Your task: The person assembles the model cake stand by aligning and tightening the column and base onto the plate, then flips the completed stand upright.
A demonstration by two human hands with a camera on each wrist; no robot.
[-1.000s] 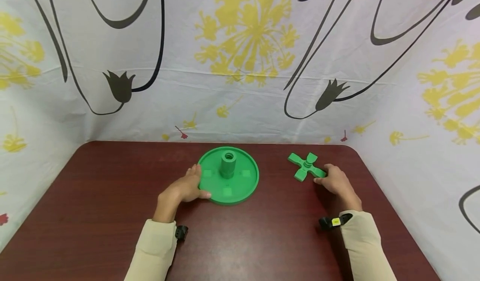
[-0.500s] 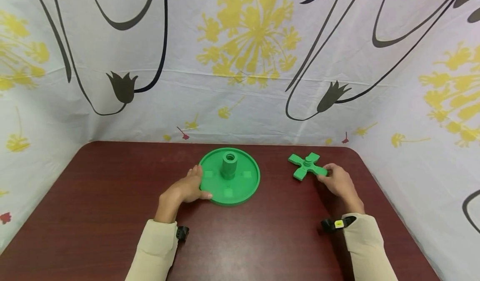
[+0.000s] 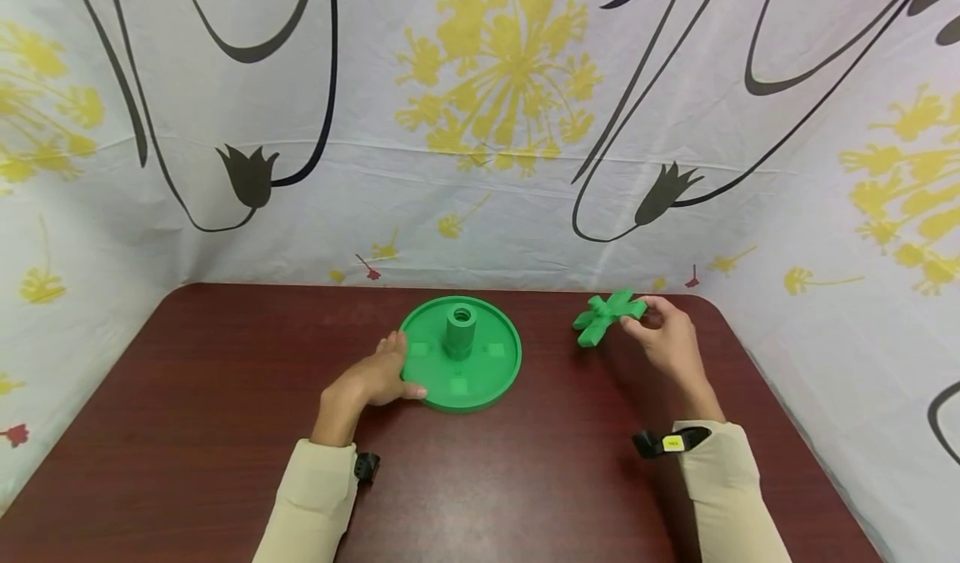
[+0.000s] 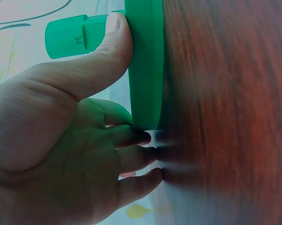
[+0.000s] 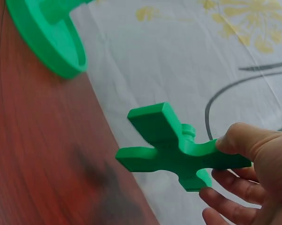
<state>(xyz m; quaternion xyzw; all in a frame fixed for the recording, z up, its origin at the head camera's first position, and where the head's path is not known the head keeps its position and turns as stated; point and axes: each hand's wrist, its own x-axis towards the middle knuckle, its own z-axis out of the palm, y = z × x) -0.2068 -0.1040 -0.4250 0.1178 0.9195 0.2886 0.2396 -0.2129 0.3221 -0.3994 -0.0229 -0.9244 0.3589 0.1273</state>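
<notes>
A green round plate-like base [image 3: 487, 379] with a raised rim lies on the table. From its middle rises a hollow post [image 3: 458, 329], marked "34" in the left wrist view. My left hand [image 3: 371, 377] rests against the base's left edge, thumb on the rim and fingers fairly straight; in the left wrist view the fingertips [image 4: 152, 176] reach down to the tabletop. A green four-armed cross piece [image 5: 171, 154] with a small round stub at its centre is tilted and raised off the table. My right hand [image 3: 666, 338] pinches one of its arms between thumb and fingers.
The dark red-brown table [image 3: 187, 396] has rounded far corners. A white cloth [image 3: 337, 213] printed with flowers hangs behind it and along both sides. Each wrist wears a black camera strap [image 3: 671, 443].
My right hand has lifted the cross piece off the table and tilted it, moving slightly away from me and left. The left hand and the base have stayed in place.
</notes>
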